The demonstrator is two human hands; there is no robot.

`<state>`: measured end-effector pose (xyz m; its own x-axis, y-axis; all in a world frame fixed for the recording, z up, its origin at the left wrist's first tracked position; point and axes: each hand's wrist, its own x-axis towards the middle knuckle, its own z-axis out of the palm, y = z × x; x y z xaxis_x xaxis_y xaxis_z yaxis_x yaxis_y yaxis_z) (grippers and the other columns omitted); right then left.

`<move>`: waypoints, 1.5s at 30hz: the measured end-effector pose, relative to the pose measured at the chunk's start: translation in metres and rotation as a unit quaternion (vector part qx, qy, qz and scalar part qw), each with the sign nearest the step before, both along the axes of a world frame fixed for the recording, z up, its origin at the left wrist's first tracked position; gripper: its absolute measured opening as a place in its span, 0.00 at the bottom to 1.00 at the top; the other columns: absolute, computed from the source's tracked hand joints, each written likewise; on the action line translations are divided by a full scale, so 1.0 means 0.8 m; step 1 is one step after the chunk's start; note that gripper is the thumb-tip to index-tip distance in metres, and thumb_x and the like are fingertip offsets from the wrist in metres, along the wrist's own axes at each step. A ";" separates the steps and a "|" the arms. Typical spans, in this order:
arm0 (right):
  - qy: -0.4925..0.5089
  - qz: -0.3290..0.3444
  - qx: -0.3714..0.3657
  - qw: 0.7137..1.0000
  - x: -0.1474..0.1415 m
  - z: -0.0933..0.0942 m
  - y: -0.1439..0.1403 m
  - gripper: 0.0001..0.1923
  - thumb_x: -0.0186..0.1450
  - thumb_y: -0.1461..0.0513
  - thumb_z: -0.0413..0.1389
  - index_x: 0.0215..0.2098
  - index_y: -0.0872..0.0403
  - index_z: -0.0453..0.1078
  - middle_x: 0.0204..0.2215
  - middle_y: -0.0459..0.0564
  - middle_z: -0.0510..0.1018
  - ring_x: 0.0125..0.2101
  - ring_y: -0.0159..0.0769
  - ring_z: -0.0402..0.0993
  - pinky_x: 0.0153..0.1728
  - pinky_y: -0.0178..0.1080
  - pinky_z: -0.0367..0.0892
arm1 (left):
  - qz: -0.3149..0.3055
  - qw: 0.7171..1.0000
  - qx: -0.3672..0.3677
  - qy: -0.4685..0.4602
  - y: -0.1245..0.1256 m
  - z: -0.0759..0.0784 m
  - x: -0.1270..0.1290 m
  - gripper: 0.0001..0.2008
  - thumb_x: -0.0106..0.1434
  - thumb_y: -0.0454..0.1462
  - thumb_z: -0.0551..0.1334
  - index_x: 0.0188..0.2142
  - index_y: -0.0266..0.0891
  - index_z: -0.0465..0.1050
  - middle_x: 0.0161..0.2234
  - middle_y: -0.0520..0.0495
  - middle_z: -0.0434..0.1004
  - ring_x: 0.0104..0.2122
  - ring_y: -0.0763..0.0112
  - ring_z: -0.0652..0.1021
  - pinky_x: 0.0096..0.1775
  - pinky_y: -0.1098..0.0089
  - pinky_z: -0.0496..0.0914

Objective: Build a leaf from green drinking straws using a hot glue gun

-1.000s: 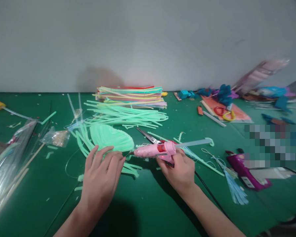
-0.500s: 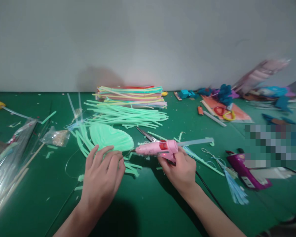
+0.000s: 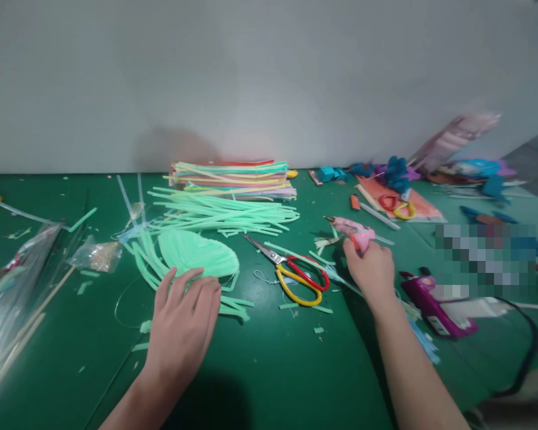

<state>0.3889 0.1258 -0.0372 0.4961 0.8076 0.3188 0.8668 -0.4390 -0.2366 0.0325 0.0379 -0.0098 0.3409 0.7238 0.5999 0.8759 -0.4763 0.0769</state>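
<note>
My left hand (image 3: 183,322) lies flat, fingers spread, on the near edge of a mint green leaf-shaped piece (image 3: 197,254) made of straws. My right hand (image 3: 370,269) grips a pink glue gun (image 3: 352,230) by its handle, holding it to the right of the work, nozzle pointing left and away. Red and yellow handled scissors (image 3: 296,275) lie on the green table (image 3: 269,370) between my hands. Loose mint green straws (image 3: 224,212) fan out behind the leaf piece.
A stack of coloured straws (image 3: 233,176) sits by the wall. A purple glue gun (image 3: 434,301) with a black cord lies at right. Clear straw packets (image 3: 18,286) lie at left. Craft scraps and another pair of scissors (image 3: 399,206) crowd the far right.
My right hand has carried the pink glue gun from the leaf piece's edge over to the right, uncovering the scissors. My left hand has stayed on the leaf piece.
</note>
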 end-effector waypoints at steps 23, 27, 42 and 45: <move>0.274 0.387 -0.143 0.869 -0.230 0.047 -0.078 0.12 0.66 0.60 0.56 0.46 0.58 0.72 0.30 0.51 0.78 0.30 0.37 0.73 0.31 0.36 0.62 | -0.003 1.000 -0.001 -0.008 -0.001 0.008 0.001 0.04 0.67 0.31 0.60 0.39 0.35 0.74 0.38 0.44 0.83 0.47 0.51 0.76 0.57 0.44 0.62; 0.334 0.387 -0.144 0.847 -0.231 0.039 -0.061 0.07 0.64 0.61 0.58 0.40 0.55 0.72 0.26 0.45 0.77 0.26 0.32 0.70 0.28 0.34 0.59 | -0.002 1.000 0.002 -0.012 -0.002 0.009 0.001 0.04 0.66 0.31 0.60 0.39 0.35 0.74 0.37 0.44 0.83 0.47 0.51 0.76 0.56 0.44 0.62; 0.346 0.397 -0.106 0.844 -0.206 0.046 -0.068 0.03 0.65 0.63 0.57 0.34 0.52 0.74 0.25 0.43 0.78 0.27 0.32 0.73 0.30 0.34 0.61 | -0.019 0.999 -0.028 0.024 0.003 -0.008 0.001 0.05 0.68 0.31 0.57 0.38 0.35 0.72 0.48 0.39 0.80 0.51 0.52 0.77 0.57 0.48 0.64; 0.311 0.407 -0.089 0.854 -0.204 0.044 -0.068 0.03 0.66 0.64 0.57 0.35 0.52 0.74 0.28 0.44 0.79 0.29 0.33 0.74 0.32 0.34 0.61 | -0.021 0.998 -0.052 0.036 0.005 -0.018 0.001 0.07 0.70 0.33 0.55 0.38 0.36 0.71 0.49 0.39 0.80 0.53 0.53 0.77 0.57 0.52 0.66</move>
<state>0.2255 0.0712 -0.0018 -0.2235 0.9741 0.0335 0.6337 0.1713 -0.7544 0.0334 0.0422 -0.0241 0.4125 0.7649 0.4948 0.8601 -0.5059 0.0650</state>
